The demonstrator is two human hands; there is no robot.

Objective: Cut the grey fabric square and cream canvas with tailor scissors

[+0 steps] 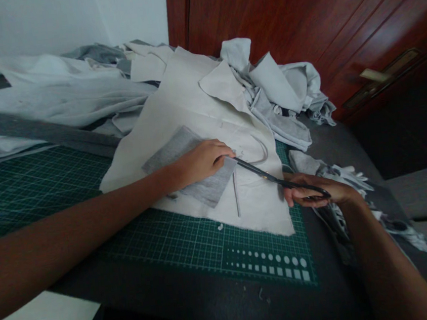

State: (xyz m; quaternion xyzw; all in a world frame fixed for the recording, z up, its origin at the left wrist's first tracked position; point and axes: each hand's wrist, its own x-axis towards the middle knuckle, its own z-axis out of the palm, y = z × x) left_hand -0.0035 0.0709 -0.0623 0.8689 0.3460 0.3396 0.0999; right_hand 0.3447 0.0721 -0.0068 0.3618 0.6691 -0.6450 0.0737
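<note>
My left hand [204, 160] lies with curled fingers on a grey felt piece [196, 182], pressing it onto a cream cloth [202, 120] spread over the green cutting mat [168, 236]. My right hand [314, 190] grips the handles of black scissors [272, 178]. The blades point left and reach the right edge of the grey piece, just beside my left fingertips. A thin grey strip [236, 193] lies on the cream cloth below the blades.
Heaps of white and grey fabric [278, 92] pile up behind and to the right. Grey scraps [352, 176] hang off the table's right edge. A long dark grey strip [38, 130] crosses the left. A dark wooden door [316, 17] stands behind.
</note>
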